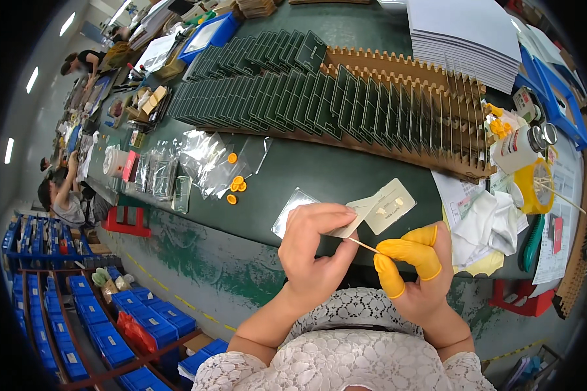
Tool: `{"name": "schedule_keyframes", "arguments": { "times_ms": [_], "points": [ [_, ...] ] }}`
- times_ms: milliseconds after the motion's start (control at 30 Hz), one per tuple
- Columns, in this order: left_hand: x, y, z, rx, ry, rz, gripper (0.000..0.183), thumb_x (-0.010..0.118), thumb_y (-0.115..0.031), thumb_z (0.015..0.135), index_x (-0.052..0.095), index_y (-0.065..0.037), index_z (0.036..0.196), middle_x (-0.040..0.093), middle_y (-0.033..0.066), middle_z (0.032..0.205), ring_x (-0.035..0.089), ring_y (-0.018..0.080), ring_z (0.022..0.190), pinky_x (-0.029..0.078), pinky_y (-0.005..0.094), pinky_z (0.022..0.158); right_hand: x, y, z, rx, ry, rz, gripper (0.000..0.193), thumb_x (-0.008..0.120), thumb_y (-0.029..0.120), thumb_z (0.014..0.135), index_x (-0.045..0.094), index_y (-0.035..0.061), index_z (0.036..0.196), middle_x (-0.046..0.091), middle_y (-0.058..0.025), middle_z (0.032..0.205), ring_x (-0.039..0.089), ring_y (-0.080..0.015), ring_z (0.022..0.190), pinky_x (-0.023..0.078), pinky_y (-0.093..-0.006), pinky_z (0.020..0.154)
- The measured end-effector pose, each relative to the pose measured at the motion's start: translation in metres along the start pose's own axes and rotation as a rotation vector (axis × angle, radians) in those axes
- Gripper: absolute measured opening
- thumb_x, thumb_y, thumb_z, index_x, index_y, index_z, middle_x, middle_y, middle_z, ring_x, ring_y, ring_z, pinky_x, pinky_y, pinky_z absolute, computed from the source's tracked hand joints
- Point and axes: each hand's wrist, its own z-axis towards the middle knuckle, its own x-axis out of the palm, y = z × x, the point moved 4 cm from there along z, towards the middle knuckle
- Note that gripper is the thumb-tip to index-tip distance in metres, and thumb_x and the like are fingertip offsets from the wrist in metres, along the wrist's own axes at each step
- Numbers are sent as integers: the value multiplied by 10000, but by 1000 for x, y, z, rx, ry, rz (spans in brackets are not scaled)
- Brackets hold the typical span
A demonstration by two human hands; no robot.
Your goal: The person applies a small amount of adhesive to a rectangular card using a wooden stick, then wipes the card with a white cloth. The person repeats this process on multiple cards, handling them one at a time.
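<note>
My left hand pinches a small pale cream card between thumb and fingers, just over the front edge of the green table. In my right hand, yellow finger cots cover the thumb and some fingers. Those fingers pinch a thin wooden stick, whose far end meets the lower edge of the held card. The stick's tip is hidden there. Just beyond lies a second cream card with small printed marks and two light spots. A clear plastic bag lies beside my left hand, partly covered by it.
Slotted brown racks hold rows of dark green cards across the table. Orange finger cots lie by clear bags. At right are a white bottle, yellow tape, and a white cloth. A red stool stands left.
</note>
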Motion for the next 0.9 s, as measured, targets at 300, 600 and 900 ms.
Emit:
{"name": "schedule_keyframes", "arguments": {
  "times_ms": [300, 600, 900],
  "points": [
    [0, -1, -1, -2, -2, 0, 280, 710, 146, 732, 623, -27, 935, 678, 109, 932, 648, 193, 824, 506, 281, 746, -1, 2, 0, -6, 2, -4, 290, 827, 119, 728, 688, 115, 983, 544, -53, 841, 473, -236, 698, 339, -350, 612],
    [0, -3, -2, -4, 1, 2, 282, 708, 147, 729, 623, -27, 934, 678, 110, 931, 648, 192, 821, 506, 279, 739, -2, 3, 1, -19, -16, -13, 293, 826, 120, 731, 685, 112, 987, 541, -53, 839, 471, -237, 691, 339, -349, 608],
    [0, -2, -3, -2, 2, -2, 289, 705, 150, 725, 621, -28, 937, 678, 108, 930, 645, 192, 824, 503, 279, 739, -2, 3, -1, -14, 0, -20, 296, 829, 114, 725, 688, 111, 984, 537, -54, 837, 471, -237, 689, 341, -348, 603]
  ]
}}
